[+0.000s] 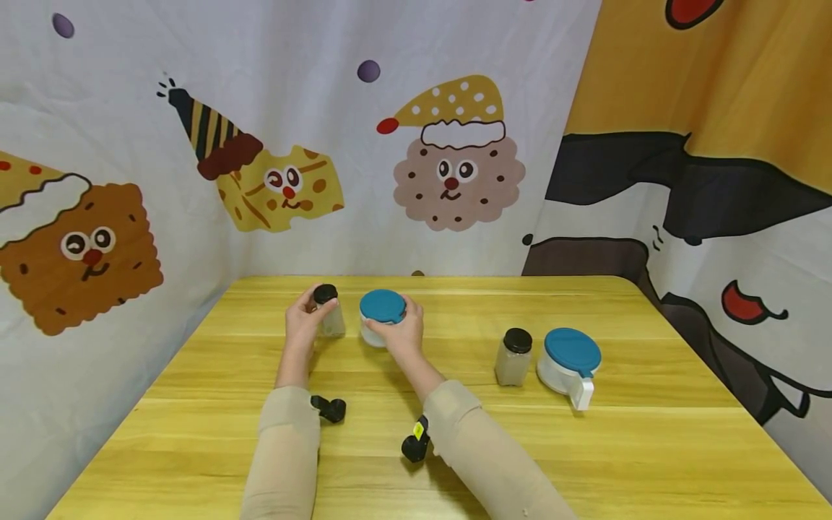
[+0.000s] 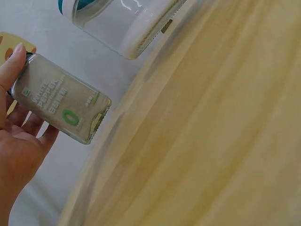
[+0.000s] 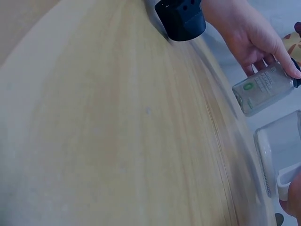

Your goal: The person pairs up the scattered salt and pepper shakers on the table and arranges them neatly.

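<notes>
At the far left of the table, my left hand point(image 1: 301, 323) grips a white pepper jar point(image 2: 63, 100) near its black cap, thumb on one side and fingers on the other. The jar is square and clear, with white and green print. Just to its right, my right hand point(image 1: 407, 328) holds a seasoning jar point(image 1: 382, 307) with a blue lid and a clear body. Its white handle point(image 3: 288, 178) shows beside the fingers in the right wrist view. Both jars look upright in the head view, a small gap between them.
A second black-capped jar point(image 1: 513, 359) stands on the right half of the wooden table point(image 1: 624, 462). Close beside it is another blue-lidded jar point(image 1: 572, 349), its white handle toward the front. A printed curtain point(image 1: 364, 159) hangs behind the table and along its sides.
</notes>
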{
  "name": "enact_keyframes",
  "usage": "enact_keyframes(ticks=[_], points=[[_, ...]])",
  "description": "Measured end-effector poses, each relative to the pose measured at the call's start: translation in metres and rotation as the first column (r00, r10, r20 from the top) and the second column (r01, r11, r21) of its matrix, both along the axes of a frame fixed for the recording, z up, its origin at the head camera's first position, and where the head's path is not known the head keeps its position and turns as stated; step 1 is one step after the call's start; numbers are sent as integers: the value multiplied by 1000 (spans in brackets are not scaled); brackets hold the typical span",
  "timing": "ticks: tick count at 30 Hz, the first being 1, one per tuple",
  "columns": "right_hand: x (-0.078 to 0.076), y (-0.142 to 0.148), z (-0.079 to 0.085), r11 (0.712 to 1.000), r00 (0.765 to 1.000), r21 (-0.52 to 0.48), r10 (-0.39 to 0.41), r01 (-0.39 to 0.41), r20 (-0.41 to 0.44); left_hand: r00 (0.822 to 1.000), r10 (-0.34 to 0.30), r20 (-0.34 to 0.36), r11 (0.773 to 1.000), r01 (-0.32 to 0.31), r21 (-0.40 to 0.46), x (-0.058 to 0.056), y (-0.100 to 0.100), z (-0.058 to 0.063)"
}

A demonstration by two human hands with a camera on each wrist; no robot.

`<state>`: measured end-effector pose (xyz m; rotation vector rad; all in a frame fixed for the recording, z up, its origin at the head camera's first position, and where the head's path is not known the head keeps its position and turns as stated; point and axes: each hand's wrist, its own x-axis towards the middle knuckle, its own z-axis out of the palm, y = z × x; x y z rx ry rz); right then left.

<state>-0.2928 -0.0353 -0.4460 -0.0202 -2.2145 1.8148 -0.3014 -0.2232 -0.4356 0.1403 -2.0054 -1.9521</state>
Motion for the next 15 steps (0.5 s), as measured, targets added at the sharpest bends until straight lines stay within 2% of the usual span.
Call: enact_keyframes(ticks=[6, 15], points=[[3, 3, 1, 1000, 1000, -8, 2, -2, -25, 1000, -10, 10, 1000, 10, -8, 1, 4, 5], [11, 6, 5, 999, 998, -23, -37, 36, -49, 997, -65, -52, 997, 67, 38, 1, 12, 11]])
